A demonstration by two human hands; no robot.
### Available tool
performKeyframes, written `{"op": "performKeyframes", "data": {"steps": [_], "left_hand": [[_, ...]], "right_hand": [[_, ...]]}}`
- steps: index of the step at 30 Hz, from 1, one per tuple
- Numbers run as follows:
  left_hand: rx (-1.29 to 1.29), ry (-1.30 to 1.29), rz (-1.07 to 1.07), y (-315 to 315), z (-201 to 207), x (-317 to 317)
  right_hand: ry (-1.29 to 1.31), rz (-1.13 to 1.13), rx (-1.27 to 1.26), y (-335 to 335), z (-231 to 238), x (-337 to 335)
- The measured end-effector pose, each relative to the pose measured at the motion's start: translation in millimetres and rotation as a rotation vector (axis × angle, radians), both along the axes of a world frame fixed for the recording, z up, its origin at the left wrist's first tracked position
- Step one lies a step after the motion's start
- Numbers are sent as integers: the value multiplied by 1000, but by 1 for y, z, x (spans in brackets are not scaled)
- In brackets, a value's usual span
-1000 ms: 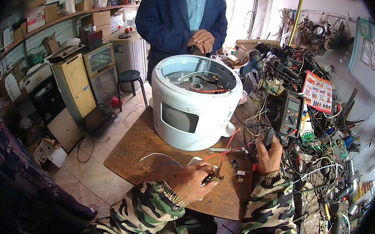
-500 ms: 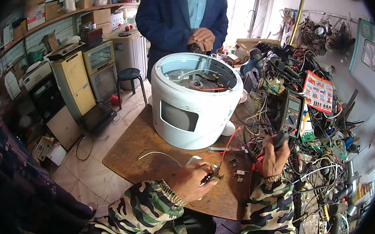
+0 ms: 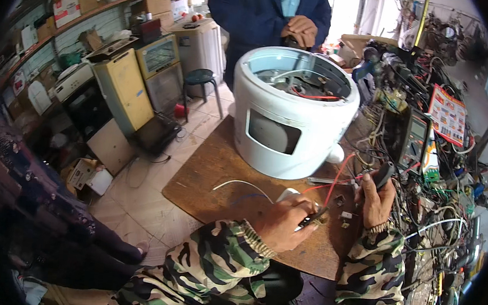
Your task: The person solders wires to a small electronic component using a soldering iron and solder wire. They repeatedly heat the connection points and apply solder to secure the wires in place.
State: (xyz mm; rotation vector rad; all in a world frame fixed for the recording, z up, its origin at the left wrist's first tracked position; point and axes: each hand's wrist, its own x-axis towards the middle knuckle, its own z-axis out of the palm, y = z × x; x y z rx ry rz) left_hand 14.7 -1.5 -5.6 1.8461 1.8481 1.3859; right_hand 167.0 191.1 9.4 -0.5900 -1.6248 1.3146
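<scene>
My left hand (image 3: 285, 224) is closed around a small dark electrical part (image 3: 310, 220) with wires, over the wooden table's near side. A red wire (image 3: 340, 180) rises from beside that part, and a white wire (image 3: 241, 182) arcs left from near the hand. A white piece (image 3: 288, 195) shows partly behind my fingers. To the right, my right hand (image 3: 377, 204) grips a black-handled tool (image 3: 382, 175); its exact kind is unclear. Beyond both hands stands a round white appliance housing (image 3: 288, 113), open on top, with wires and a metal plate inside.
Small loose parts (image 3: 345, 216) lie on the table (image 3: 201, 178) between my hands. A multimeter (image 3: 416, 138) rests among tangled cables on the right. Behind the housing stands a person (image 3: 267, 15) with hands clasped. A stool (image 3: 199, 78) and old appliances stand left.
The view has swung, so the scene sits farther right and higher. Relative to the table, my right hand has come slightly left and nearer; both hands keep their grips.
</scene>
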Motion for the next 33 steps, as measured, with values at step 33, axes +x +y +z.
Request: {"op": "performKeyframes", "data": {"steps": [33], "left_hand": [[40, 50, -3, 0, 2, -5]], "right_hand": [[27, -60, 45, 26, -6, 1]]}}
